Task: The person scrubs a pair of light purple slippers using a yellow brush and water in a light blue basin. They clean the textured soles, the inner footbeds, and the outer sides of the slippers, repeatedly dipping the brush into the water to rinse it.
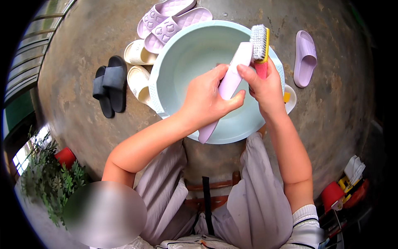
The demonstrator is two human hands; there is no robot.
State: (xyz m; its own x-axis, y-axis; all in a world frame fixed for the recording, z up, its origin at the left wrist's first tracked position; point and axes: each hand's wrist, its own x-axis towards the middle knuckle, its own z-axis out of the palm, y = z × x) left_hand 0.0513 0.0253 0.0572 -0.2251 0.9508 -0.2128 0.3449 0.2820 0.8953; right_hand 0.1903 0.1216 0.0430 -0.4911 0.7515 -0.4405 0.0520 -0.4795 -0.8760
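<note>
Over a pale blue basin (224,135), my left hand (205,97) grips a lilac slipper (234,76), turned on its edge so that its long side faces up. My right hand (269,91) is closed round the red handle of a scrub brush (259,43) with whitish bristles and a yellow back. The bristles sit beside the slipper's far end. My right thumb rests against the slipper's side. The slipper's strap is hidden from view.
Around the basin lie lilac slippers (178,25), cream slippers (139,81), grey-black slippers (115,83) and a single lilac slipper (306,60). A white bowl (292,101) stands at its right. A leafy plant (54,182) is at left, a red container (331,194) at right.
</note>
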